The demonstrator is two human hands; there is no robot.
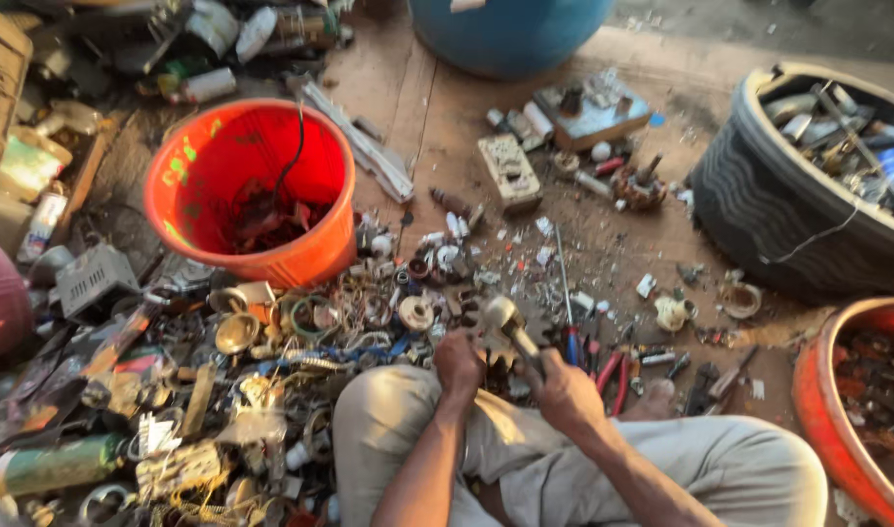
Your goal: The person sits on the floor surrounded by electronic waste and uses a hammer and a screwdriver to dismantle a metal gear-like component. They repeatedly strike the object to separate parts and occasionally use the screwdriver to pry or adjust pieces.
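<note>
— What is in your grip?

— My right hand [567,388] is closed round the shaft of a steel hammer with a rounded grey head [503,317]. The shaft runs from my fist up and to the left, away from me, so the head sits just past my left hand.

— And the left?

— My left hand [457,363] is curled shut over a small dark metal piece; what it is I cannot tell, my fingers hide it. It sits low against my knee in the beige trousers [388,415], just beside the hammer head, slightly below and left of it.

— So which hand is nearer the head?

— The left. The right holds well back along the shaft.

— What lies beyond?

— A blue-handled screwdriver [566,307] on the wooden floor [447,107], pointing away from me, just right of the hammer. Red-handled pliers [613,376] are beside my right wrist. Farther out to the left stands the orange plastic bucket [325,254], amid scattered metal scrap.
</note>
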